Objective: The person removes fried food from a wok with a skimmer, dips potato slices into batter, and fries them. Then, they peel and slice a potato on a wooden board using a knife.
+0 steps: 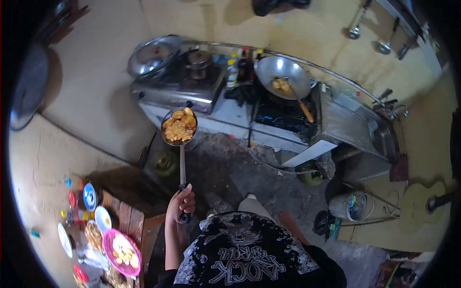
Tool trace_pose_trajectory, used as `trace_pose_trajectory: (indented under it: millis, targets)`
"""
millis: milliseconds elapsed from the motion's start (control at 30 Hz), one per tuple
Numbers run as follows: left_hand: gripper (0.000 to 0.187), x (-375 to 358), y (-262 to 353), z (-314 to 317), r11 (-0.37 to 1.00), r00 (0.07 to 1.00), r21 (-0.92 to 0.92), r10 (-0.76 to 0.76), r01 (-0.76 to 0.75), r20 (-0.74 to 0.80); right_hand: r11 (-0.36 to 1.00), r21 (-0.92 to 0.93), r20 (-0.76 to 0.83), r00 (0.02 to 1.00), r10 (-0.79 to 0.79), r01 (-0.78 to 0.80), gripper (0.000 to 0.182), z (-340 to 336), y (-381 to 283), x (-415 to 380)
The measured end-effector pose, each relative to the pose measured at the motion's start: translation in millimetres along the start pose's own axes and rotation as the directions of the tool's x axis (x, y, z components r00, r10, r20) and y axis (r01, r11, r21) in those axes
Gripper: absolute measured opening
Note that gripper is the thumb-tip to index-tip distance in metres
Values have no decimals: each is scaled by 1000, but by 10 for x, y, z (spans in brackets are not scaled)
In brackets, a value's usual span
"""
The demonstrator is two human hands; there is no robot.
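My left hand (184, 200) is wrapped round the black handle of a long metal skimmer (182, 163). Golden-brown fried pieces (179, 127) fill its round bowl, which hangs beyond my hand, near the front edge of the left stove (178, 91). My right hand is out of sight; only part of that arm (291, 226) shows beside my shirt. On the right stove (284, 113) stands a large wok (283, 65) with more fried pieces (281, 85) in it and a wooden-handled spatula (305, 110) leaning over its rim.
At lower left, a wooden table (126, 213) bears a pink basket (108, 257) of pale slices, plates and bottles. Bottles (232, 72) stand between the stoves. A sink (382, 138) is at right, with a bucket (342, 206) on the floor below. A green gas cylinder (165, 162) stands left.
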State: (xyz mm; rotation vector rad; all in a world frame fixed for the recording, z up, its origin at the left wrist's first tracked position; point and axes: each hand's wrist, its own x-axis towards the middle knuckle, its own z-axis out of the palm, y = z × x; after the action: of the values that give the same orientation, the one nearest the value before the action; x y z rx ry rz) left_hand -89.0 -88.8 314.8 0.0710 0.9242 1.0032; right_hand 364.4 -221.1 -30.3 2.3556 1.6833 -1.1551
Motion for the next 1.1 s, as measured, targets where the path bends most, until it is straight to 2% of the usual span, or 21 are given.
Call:
trace_pose_trajectory:
  millis: [100, 167, 233, 300, 367, 433, 500, 533, 667, 767, 867, 900, 933, 1033, 1100]
  targets:
    - [26, 426, -43, 505, 995, 992, 87, -61, 52, 108, 971, -191, -3, 989, -147, 144, 22, -844, -84, 136]
    - [26, 744, -78, 717, 984, 971, 138, -139, 113, 197, 999, -26, -308, 951, -26, 19, 22, -1167, -94, 340]
    - [26, 1068, -87, 976, 970, 944, 176, -210, 168, 254, 998, -25, -488, 872, 35, -55, 28, -1760, -429, 548]
    - [28, 1228, -88, 1257, 958, 940, 226, -233, 177, 251, 999, -43, -616, 788, -20, -9, 30, -2379, -906, 629]
    - [29, 1415, -56, 1509, 947, 934, 269, -246, 175, 259, 994, -78, -742, 662, -106, 72, 34, -2791, -1181, 865]
    - [28, 1695, 1, 1602, 922, 909, 350, -283, 169, 307, 985, -103, -818, 551, -162, 136, 35, -3138, -1429, 1158]
    - [26, 1857, 28, 1796, 897, 935, 422, -254, 131, 249, 984, -127, -844, 507, -174, 127, 38, -3385, -1720, 1404]
    - [25, 1983, 65, 1874, 901, 922, 413, -265, 133, 282, 982, -151, -848, 495, -188, 113, 40, -3489, -1798, 1570]
    - [23, 2350, 236, 2136, 866, 899, 481, -311, 134, 310, 976, -212, -815, 543, -201, 42, 45, -3698, -2014, 2195]
    - [26, 2610, 378, 2247, 842, 903, 528, -308, 112, 300, 975, -218, -718, 683, -138, -32, 47, -3754, -2082, 2547]
    - [20, 2823, 480, 2274, 836, 898, 538, -316, 110, 308, 960, -269, -690, 712, -131, -84, 45, -3789, -2071, 2718]
    - [18, 2889, 485, 2341, 836, 898, 539, -310, 101, 313, 960, -269, -678, 723, -132, -77, 45, -3854, -2060, 2765]
    - [24, 2907, 519, 2423, 824, 910, 563, -282, 67, 304, 951, -305, -670, 723, -171, -58, 41, -3888, -2050, 2743]
    - [33, 3087, 558, 2476, 805, 910, 589, -291, 66, 295, 966, -257, -642, 746, -174, 4, 36, -4072, -2088, 2734]
    - [38, 3165, 535, 2524, 810, 909, 580, -301, 84, 289, 991, -102, -633, 764, -128, 82, 31, -4172, -2040, 2729]
